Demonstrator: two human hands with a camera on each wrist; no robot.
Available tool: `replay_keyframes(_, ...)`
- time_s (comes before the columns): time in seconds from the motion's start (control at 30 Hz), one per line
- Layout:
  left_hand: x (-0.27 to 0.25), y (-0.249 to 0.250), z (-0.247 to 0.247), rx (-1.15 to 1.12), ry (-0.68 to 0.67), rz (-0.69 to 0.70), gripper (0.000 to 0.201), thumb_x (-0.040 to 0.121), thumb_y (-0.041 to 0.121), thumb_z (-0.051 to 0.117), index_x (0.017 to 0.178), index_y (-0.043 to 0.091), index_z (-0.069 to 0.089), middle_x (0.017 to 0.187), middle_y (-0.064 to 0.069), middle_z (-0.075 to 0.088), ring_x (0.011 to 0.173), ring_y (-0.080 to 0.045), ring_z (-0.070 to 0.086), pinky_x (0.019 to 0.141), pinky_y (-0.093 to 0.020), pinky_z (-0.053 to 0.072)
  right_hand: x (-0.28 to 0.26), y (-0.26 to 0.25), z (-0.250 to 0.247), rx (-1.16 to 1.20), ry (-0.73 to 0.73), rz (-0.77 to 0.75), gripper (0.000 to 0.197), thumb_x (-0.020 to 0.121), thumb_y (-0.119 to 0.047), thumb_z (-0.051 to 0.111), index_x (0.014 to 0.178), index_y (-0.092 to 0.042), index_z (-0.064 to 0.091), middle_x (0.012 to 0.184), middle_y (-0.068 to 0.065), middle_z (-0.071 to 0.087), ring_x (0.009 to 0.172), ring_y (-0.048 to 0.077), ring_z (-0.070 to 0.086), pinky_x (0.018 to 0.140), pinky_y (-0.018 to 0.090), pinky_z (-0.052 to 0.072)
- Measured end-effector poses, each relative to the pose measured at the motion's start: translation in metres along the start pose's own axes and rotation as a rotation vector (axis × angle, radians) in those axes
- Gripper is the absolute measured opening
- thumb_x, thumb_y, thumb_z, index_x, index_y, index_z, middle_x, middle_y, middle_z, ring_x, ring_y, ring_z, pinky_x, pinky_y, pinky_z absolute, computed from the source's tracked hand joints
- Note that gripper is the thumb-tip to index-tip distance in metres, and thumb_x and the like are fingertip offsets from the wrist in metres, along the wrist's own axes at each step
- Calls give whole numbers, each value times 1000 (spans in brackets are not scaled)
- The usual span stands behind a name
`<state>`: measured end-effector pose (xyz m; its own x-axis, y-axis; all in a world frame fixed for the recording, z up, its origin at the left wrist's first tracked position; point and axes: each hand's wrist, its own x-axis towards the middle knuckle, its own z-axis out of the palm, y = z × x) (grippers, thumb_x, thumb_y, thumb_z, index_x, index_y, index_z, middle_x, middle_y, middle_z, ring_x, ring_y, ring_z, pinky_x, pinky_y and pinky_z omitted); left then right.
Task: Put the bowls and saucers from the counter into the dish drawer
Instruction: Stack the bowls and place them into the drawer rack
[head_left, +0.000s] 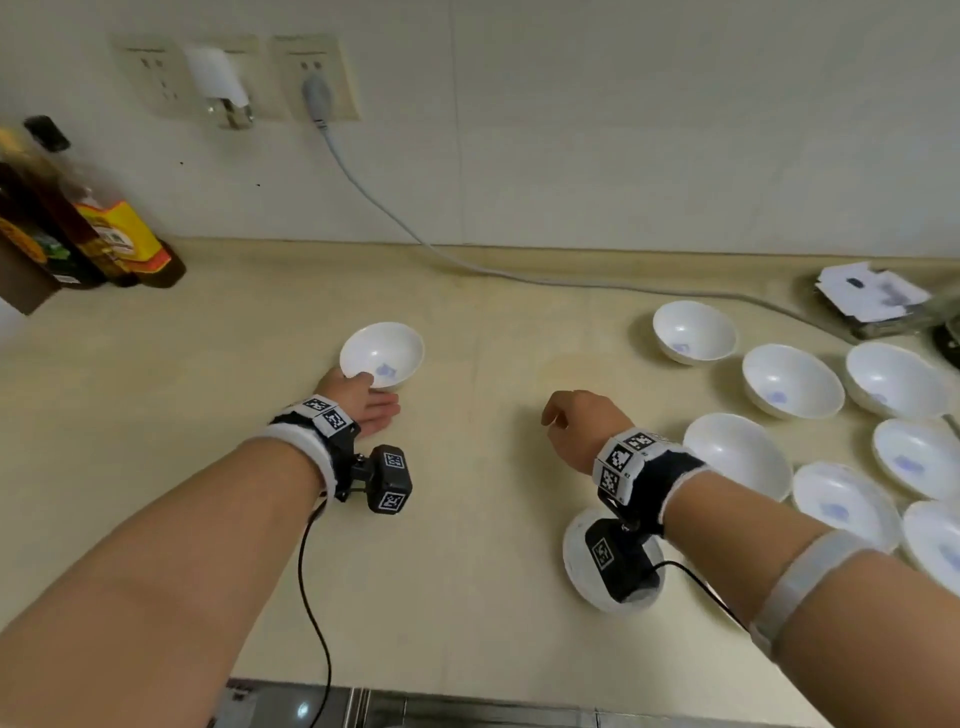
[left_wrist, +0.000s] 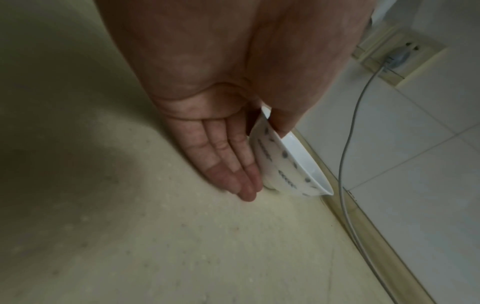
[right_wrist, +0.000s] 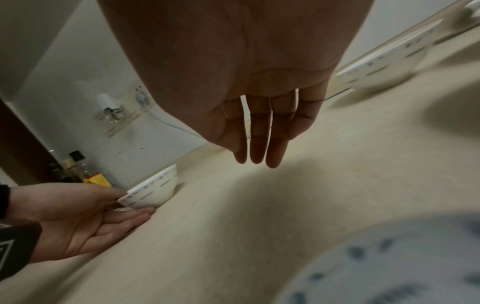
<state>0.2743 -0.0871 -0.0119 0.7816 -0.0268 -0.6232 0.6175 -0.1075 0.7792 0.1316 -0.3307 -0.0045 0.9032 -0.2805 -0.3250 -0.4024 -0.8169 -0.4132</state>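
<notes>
A small white bowl (head_left: 384, 353) (left_wrist: 280, 162) (right_wrist: 153, 193) with blue marks stands on the beige counter (head_left: 467, 571), left of the middle. My left hand (head_left: 363, 400) (left_wrist: 249, 156) (right_wrist: 116, 207) pinches its near rim, thumb on top and straight fingers along the outside. My right hand (head_left: 571, 421) (right_wrist: 257, 144) hovers over bare counter with relaxed fingers and holds nothing. Three more bowls (head_left: 693, 330) (head_left: 789, 379) (head_left: 896, 379) and several saucers (head_left: 737, 452) (head_left: 841, 504) lie at the right. One saucer (head_left: 582, 561) (right_wrist: 389, 267) lies under my right wrist.
Dark bottles (head_left: 93, 228) stand at the back left against the wall. A grey cable (head_left: 395, 218) runs from a wall socket (head_left: 317, 78) across the back of the counter to the right. A pile of papers (head_left: 867, 296) sits far right. A metal edge (head_left: 415, 712) shows below the counter front.
</notes>
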Motion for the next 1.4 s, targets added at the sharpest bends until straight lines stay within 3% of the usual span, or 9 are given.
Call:
replay_keyframes(0.17, -4, -1, 26, 32, -21, 50, 48, 96, -2, 31, 142, 7, 42, 100, -30, 66, 70, -31, 65, 54, -35, 57, -29, 27, -17, 17, 100, 123, 26, 88, -17, 48, 108, -23, 64, 110, 3, 63, 101, 24, 62, 85, 33, 50)
replay_keyframes(0.27, -29, -3, 58, 81, -174, 63, 44, 95, 1, 35, 136, 15, 45, 88, -23, 66, 70, -31, 67, 49, -30, 57, -57, 46, -31, 46, 204, 223, 29, 88, -15, 49, 113, -22, 61, 112, 5, 60, 98, 24, 62, 85, 35, 52)
replay_keyframes(0.47, -83, -21, 123, 219, -444, 108, 43, 96, 3, 37, 136, 13, 46, 87, -22, 67, 72, -33, 67, 63, -34, 52, -117, 95, -46, 110, 376, 590, 46, 86, -13, 55, 130, -10, 42, 130, 14, 44, 109, 36, 58, 75, 37, 45)
replay_keyframes(0.6, -109, -31, 143, 252, -481, 121, 44, 97, 2, 39, 139, 15, 45, 90, -19, 65, 75, -35, 67, 68, -38, 54, -131, 118, -45, 72, 327, 705, 44, 91, -19, 56, 129, -5, 39, 129, 17, 48, 113, 34, 56, 73, 36, 38)
replay_keyframes(0.77, -130, -35, 152, 199, -506, 97, 46, 100, 0, 39, 142, 18, 41, 98, -15, 61, 78, -34, 67, 68, -38, 57, -121, 136, -41, 98, 270, 681, 40, 96, -28, 52, 127, -4, 43, 122, 16, 61, 111, 32, 60, 81, 35, 43)
replay_keyframes(1.0, -143, -39, 178, 141, -413, 77, 47, 104, 4, 41, 148, 20, 37, 126, -22, 58, 91, -38, 68, 73, -40, 57, -98, 160, -52, 241, 210, 581, 39, 89, -16, 56, 124, -5, 45, 108, 14, 62, 98, 32, 62, 74, 34, 46)
replay_keyframes(1.13, -154, -40, 207, 97, -331, 93, 50, 102, -1, 39, 147, 21, 39, 125, -21, 57, 92, -39, 68, 73, -41, 58, -98, 183, -75, 316, 184, 441, 36, 86, -12, 52, 122, -10, 50, 106, 12, 64, 87, 29, 59, 70, 32, 48)
replay_keyframes(1.3, -161, -26, 251, 74, -298, 133, 53, 98, -10, 39, 145, 15, 42, 129, -24, 54, 82, -35, 68, 60, -36, 63, -93, 225, -127, 647, 346, 374, 33, 86, -6, 53, 118, -13, 53, 111, 16, 64, 79, 34, 68, 54, 37, 63)
replay_keyframes(1.4, -156, -14, 282, 99, -249, 170, 57, 95, -16, 36, 145, 10, 42, 130, -26, 51, 85, -41, 65, 71, -43, 57, -80, 245, -152, 712, 411, 401, 34, 87, -4, 53, 121, -11, 54, 115, 20, 60, 77, 40, 69, 57, 41, 63)
